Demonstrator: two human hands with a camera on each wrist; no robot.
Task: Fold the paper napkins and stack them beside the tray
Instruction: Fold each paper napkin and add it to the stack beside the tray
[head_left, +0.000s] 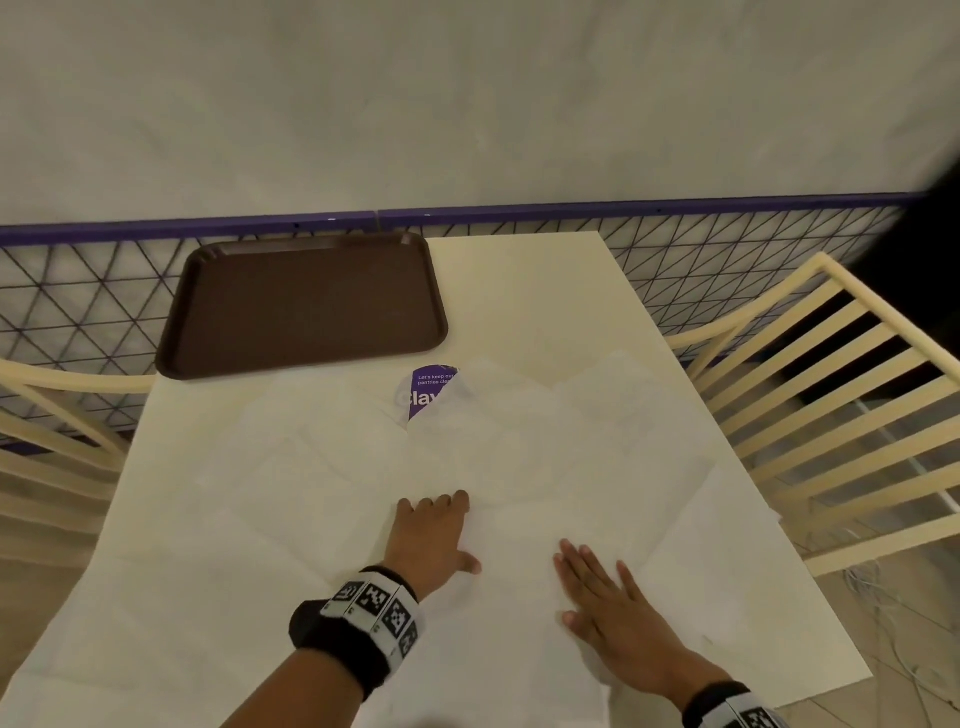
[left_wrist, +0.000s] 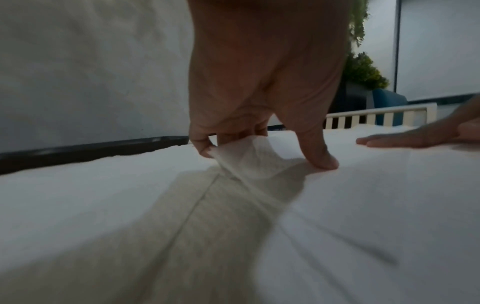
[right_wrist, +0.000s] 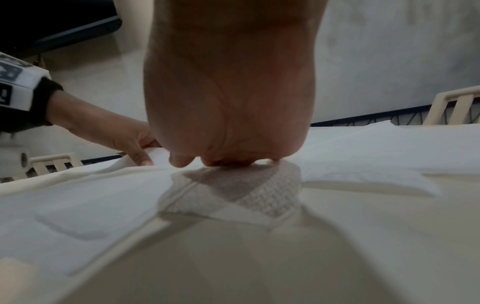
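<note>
Several white paper napkins (head_left: 322, 457) lie spread and overlapping over the cream table (head_left: 519, 291). My left hand (head_left: 434, 525) curls its fingers round the far edge of the near napkin (head_left: 519, 561) and lifts that edge a little, with the thumb pressing down beside it. In the left wrist view the raised napkin edge (left_wrist: 249, 160) hangs from the curled fingers (left_wrist: 205, 148). My right hand (head_left: 597, 587) lies flat on the same napkin, fingers straight. The brown tray (head_left: 301, 306) sits bare at the back left of the table.
A purple round sticker (head_left: 428, 392) shows between the napkins in front of the tray. Cream slatted chairs stand at the right (head_left: 831, 389) and the left (head_left: 52, 415). A black mesh fence (head_left: 701, 260) and a grey wall close off the far side.
</note>
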